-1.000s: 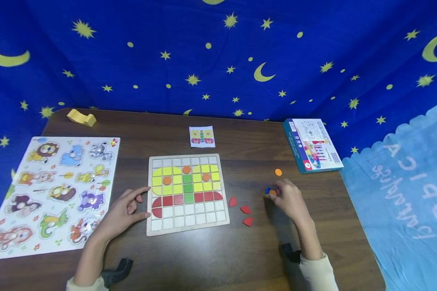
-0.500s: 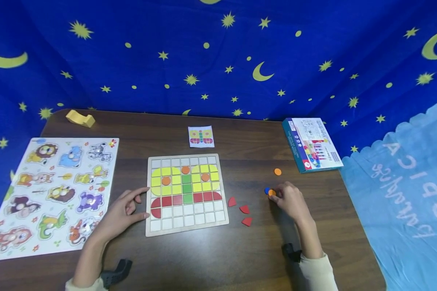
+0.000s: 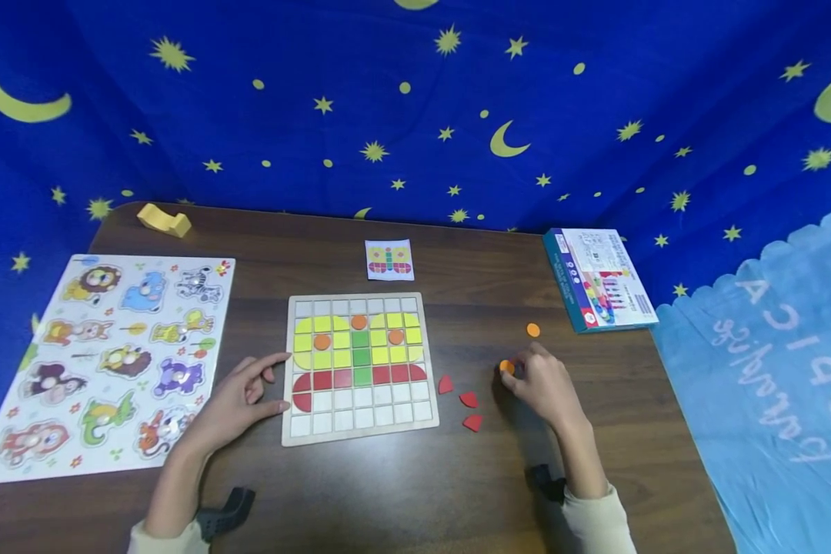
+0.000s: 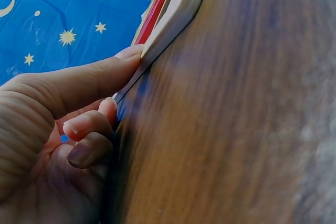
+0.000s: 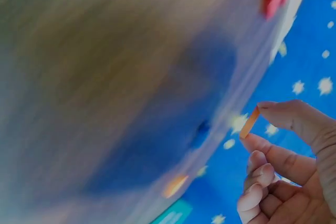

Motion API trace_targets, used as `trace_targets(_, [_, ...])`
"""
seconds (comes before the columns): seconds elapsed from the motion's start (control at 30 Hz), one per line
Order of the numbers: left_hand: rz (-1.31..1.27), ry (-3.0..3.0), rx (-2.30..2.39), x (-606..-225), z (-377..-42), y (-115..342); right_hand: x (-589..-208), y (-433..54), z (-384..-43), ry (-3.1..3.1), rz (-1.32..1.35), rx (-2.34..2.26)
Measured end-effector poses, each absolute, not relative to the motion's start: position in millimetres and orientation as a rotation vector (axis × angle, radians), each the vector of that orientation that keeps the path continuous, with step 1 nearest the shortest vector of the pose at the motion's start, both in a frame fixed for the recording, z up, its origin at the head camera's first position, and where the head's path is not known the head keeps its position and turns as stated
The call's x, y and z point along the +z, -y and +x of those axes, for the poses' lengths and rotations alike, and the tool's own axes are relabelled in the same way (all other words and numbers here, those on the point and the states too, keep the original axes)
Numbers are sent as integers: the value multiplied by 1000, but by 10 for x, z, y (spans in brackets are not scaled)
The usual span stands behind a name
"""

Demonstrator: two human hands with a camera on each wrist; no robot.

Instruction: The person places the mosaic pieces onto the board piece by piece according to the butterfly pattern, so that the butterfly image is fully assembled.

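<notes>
In the head view my left hand (image 3: 238,400) rests at the left edge of a wooden grid board (image 3: 360,437). Its thumb and index finger touch that edge, spread apart, with the other fingers loosely curled. Yellow, green, red and orange pieces lie on the board in a butterfly-like pattern. Right of it, my right hand (image 3: 547,385) pinches an orange disc (image 5: 250,123) between thumb and index finger, held above the table in the right wrist view. A blurred dark blue piece (image 5: 201,130) lies on the table below.
Several loose red quarter-round pieces (image 3: 468,400) lie right of the board. Another orange disc (image 3: 533,330) sits farther back. A butterfly picture card (image 3: 389,260), a game box (image 3: 602,278), an animal puzzle (image 3: 128,369) and a yellow block (image 3: 164,221) surround the work area.
My right hand has raised the orange disc and shifted slightly left; the blue piece beside it no longer shows in the head view. My left hand stays at the board's edge.
</notes>
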State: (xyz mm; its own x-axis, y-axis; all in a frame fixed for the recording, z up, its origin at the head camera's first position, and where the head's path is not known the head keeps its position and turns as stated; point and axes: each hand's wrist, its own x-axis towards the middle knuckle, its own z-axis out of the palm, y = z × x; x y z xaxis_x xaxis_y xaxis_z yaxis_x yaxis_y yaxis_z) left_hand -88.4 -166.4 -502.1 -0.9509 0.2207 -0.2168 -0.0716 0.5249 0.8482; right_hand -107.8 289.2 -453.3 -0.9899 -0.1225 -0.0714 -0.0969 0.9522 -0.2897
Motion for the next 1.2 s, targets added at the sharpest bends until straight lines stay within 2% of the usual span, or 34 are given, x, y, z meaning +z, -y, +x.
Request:
trace_targets(0.23, [111, -2464, 1376, -5012, -903, 1665, -4453, -2255, -1072, -3037, -384, -370])
trace_targets(0.67, [122, -2479, 1400, -5017, -887, 1657, -4507, -1092, -1061, -2832, -1061, -320])
trace_targets(0.9, [104, -2466, 1409, -5025, -884, 1653, -4508, -725, -1072, -2716, -1166, -314])
trace_targets(1.2, [110, -2485, 1386, -5027, -882, 1661, -4578, -554, -1052, -2735, -1243, -233])
